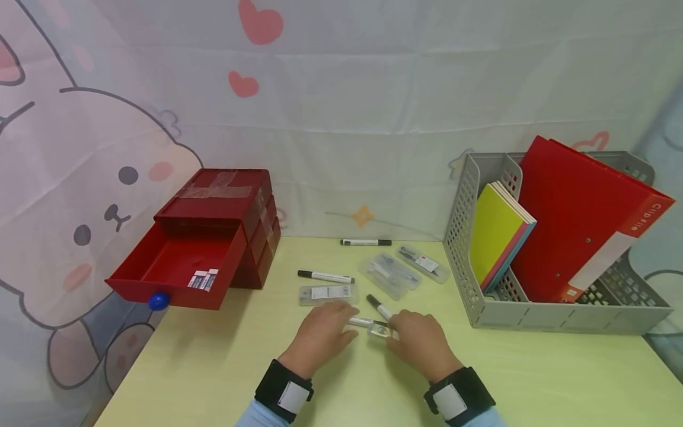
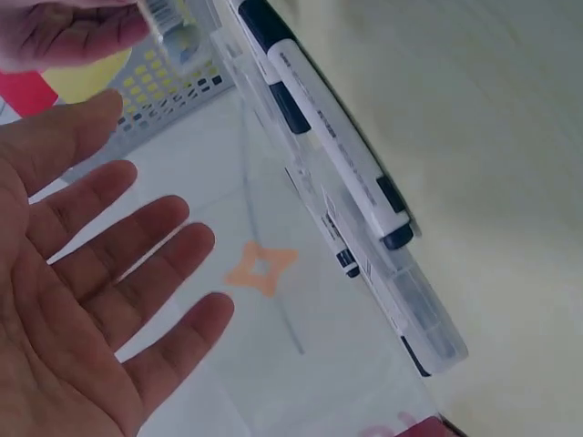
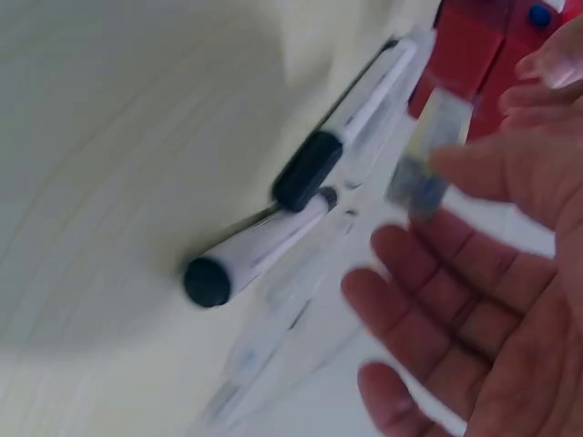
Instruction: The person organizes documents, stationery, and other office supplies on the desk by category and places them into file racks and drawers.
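Between its thumb and fingers my right hand (image 1: 424,344) pinches a small clear block (image 1: 379,330) with a barcode label, a pale yellowish side and a bit of blue; its exact kind I cannot tell. The right wrist view shows this block (image 3: 430,150) at the thumb tip. My left hand (image 1: 322,332) holds nothing, its fingers spread and palm bare in the left wrist view. A white marker with dark ends (image 2: 332,132) lies on the table between the hands. Another marker (image 1: 380,307) lies slantwise just beyond the right hand.
Farther back lie two more markers (image 1: 325,277) and several clear plastic cases (image 1: 328,293). At left, a red drawer unit (image 1: 229,193) has an open drawer (image 1: 136,286) holding small white-and-blue packs (image 1: 203,279). A grey file rack (image 1: 565,317) with notebooks and a red binder stands right.
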A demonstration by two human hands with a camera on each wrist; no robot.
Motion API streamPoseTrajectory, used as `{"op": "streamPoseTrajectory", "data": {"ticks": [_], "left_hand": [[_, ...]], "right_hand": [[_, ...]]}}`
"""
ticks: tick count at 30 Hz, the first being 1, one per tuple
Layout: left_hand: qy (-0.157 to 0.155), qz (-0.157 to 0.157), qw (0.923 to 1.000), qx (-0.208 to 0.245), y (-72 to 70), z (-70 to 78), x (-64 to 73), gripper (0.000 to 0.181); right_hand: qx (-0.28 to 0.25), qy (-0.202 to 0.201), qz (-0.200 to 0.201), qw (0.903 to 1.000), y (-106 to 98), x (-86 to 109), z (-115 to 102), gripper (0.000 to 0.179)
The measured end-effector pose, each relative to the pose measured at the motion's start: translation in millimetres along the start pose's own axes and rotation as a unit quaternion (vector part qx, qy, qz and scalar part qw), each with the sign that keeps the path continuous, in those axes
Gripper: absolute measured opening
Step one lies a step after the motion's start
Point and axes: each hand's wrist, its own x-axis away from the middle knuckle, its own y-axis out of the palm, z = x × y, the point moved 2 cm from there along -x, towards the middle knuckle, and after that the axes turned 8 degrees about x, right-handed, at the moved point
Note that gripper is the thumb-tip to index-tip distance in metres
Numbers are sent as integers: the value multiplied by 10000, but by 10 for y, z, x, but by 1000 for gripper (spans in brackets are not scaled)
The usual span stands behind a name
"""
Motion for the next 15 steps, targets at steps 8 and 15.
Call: {"op": "streamPoseTrajectory", "data": {"ticks": [8,15], "left_hand": [[316,-275,9983,401,99,66,-14,22],[608,-126,9967,528,97,104,-7,15]], "right_hand": [[-354,-523,149,9979,-74,10,-192,16],[-341,-625,368,9968,-113,22,-208,17]]}}
